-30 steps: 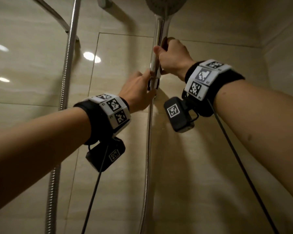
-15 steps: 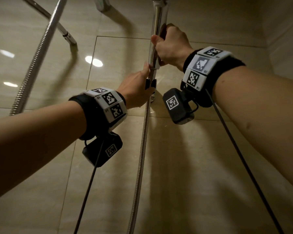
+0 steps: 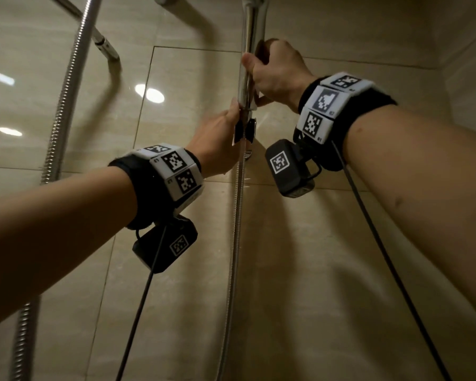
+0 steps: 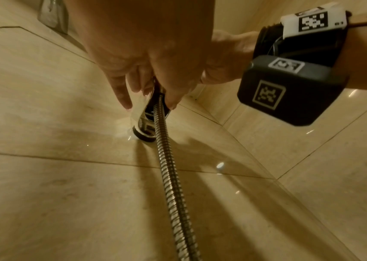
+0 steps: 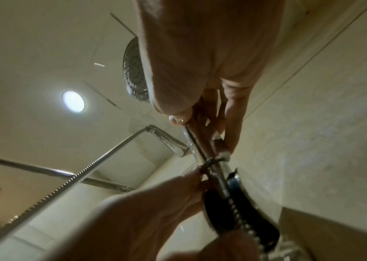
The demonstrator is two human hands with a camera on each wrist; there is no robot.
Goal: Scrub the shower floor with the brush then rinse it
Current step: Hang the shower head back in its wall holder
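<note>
Both hands are raised at the wall: the shower handle point(image 3: 248, 50) is gripped by the right hand point(image 3: 278, 70), fingers curled round it, while the bracket point(image 3: 244, 130) below is touched by the left hand point(image 3: 217, 144), fingers nearly straight. The hose point(image 3: 235, 229) hangs beneath.

shower handle point(image 3: 248, 50) before wall point(image 3: 313, 270), right hand point(image 3: 278, 72) above left hand point(image 3: 217, 144), hose point(image 3: 235, 229) hanging below

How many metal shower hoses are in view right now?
2. The centre hose hangs from the shower handle that the right hand grips; the left hose runs down the tiled wall at the left. Others may be out of view.
</note>
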